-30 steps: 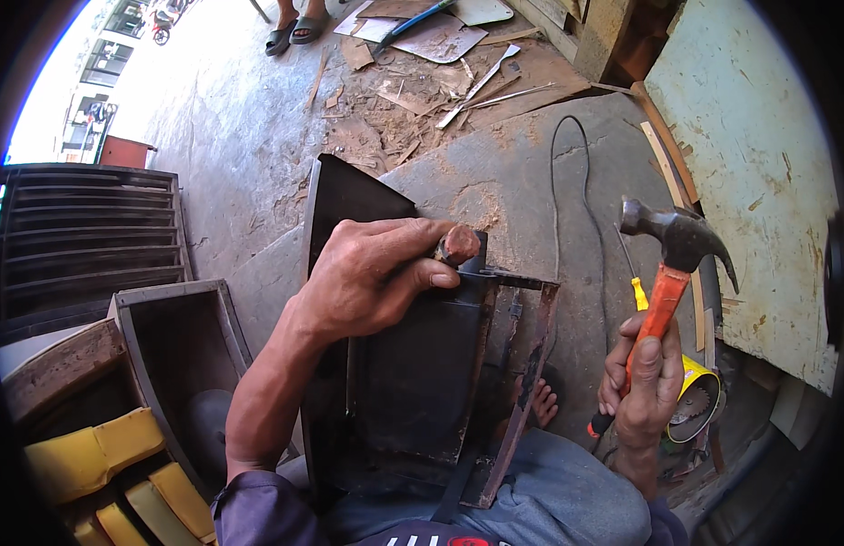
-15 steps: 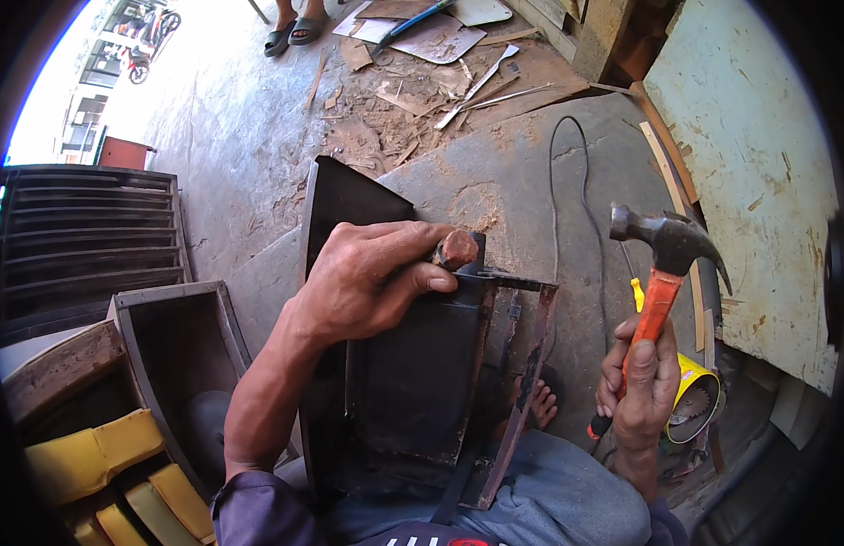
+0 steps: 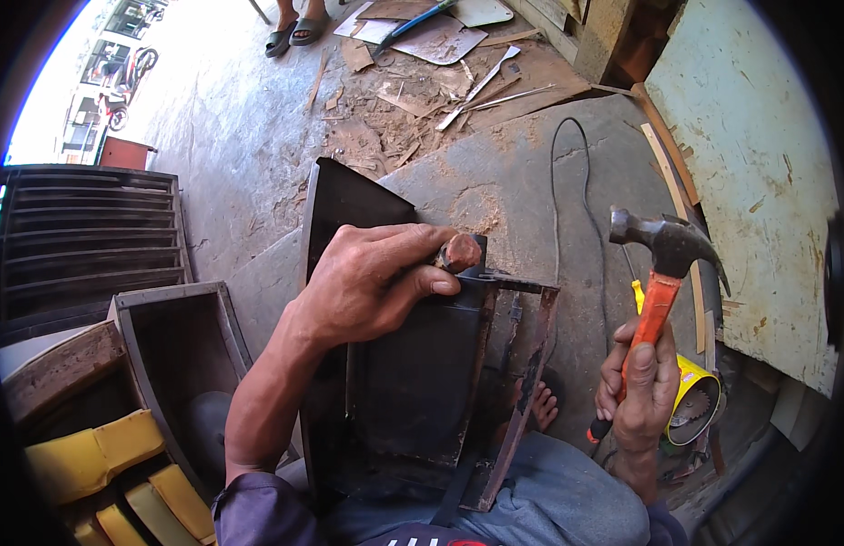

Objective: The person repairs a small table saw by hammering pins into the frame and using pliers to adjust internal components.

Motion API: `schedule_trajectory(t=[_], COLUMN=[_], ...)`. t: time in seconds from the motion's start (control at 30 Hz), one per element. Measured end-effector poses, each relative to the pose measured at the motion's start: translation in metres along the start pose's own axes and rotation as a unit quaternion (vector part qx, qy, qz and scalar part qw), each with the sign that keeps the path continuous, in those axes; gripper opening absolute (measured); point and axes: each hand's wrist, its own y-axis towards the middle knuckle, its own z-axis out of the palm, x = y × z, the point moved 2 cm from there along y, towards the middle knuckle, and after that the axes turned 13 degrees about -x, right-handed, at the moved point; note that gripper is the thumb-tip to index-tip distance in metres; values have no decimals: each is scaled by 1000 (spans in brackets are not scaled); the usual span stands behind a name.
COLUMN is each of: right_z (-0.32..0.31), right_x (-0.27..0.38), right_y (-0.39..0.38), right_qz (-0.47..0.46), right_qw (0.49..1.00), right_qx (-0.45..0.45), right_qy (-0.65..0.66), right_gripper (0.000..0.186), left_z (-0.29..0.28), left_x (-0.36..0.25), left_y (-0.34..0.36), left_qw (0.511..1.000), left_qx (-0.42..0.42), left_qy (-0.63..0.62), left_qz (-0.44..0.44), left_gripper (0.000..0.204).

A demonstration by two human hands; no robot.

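Presently, the left hand (image 3: 367, 282) is closed around a brown-ended tool (image 3: 462, 253), its blunt, worn end showing between thumb and forefinger; the lower part is hidden and cannot be assessed. This tool is located at the upper part of a dark panelled piece (image 3: 413, 382), which stands at the person's lap with a narrow rust-toned frame (image 3: 511, 435) along its right side. The right hand (image 3: 638, 382) grips a claw hammer (image 3: 658, 282) by its orange handle; the metal head is raised, striking face to the left, well apart from the tool. Near the right hand are a yellow-handled screwdriver (image 3: 638, 294) and a yellow cylindrical item (image 3: 690, 375) with a toothed disc (image 3: 690, 407) showing inside. A dark cable (image 3: 553, 173) loops across the floor (image 3: 249, 136). At the left are a dark slatted panel (image 3: 94, 238), an open box (image 3: 171, 293) and yellow blocks (image 3: 99, 452). Wood scraps (image 3: 413, 100) lie beyond the work, and another person's sandalled feet (image 3: 308, 30) are visible at the upper edge.
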Motion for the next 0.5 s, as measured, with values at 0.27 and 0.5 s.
schedule_trajectory(t=[0.27,0.5], right_z=[19,17], right_x=[16,35], right_y=[5,1], right_qz=[18,-82], right_qw=[999,987], right_qx=[-8,52], right_qy=[37,-126], right_gripper=[35,41], left_z=[0,0], left_x=[-2,-2], left_y=[2,1], left_qw=[998,997], left_qx=[33,44], left_qy=[19,40], left_qz=[-41,-40], left_gripper=[25,25])
